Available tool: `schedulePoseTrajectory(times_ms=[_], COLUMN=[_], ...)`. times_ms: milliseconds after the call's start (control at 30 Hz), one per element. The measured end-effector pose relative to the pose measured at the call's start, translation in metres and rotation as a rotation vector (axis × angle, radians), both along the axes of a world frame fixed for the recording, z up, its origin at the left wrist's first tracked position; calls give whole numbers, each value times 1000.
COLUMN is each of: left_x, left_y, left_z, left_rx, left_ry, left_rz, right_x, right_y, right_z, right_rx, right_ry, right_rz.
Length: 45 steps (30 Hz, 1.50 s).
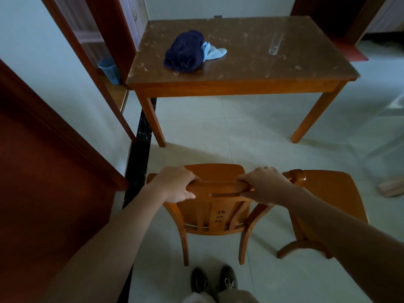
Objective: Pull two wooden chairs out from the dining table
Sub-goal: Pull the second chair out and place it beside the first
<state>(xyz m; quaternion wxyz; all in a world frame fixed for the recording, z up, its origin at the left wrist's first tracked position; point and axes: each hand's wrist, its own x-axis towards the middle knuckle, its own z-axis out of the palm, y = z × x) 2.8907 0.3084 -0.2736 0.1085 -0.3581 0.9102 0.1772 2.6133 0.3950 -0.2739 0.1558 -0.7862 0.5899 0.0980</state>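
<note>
A wooden chair (215, 217) stands on the tiled floor right in front of me, well away from the dining table (240, 84). My left hand (175, 184) grips the left end of its top rail. My right hand (266, 185) grips the right end of the same rail. A second wooden chair (328, 193) stands just to the right, its seat facing away from the table side, also apart from the table. The floor between the chairs and the table legs is open.
On the table lie a dark blue cloth bundle (184, 51) with a light blue cloth (214, 51) and a clear glass (276, 43). A red-brown door (43, 182) and door frame stand at left. A blue basket (109, 69) sits behind it. My shoes (213, 281) are below the chair.
</note>
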Motion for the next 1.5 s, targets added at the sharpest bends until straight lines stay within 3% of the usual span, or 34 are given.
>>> schedulePoseTrajectory(times_ms=[267,633,933,1133,1333,1500], left_x=[28,28,23,66,21,13], left_y=[107,216,220,206,213,207], left_z=[-38,-84,-83,-79,-91,-96], left_rx=[-6,-14,104,-10,77,-3], left_ry=[-27,5,76,-21,-31,-53], left_rz=[-23,73,142,123,46,-75], right_x=[30,31,17,-10,-5,-14], right_y=[113,214,217,208,195,191], right_z=[-39,-98,-101,-103,-101,-99], right_rx=[76,-33,39,97,232,206], right_ry=[-68,-18,-139,113,34,42], right_rz=[-55,12,-102,-91,39,69])
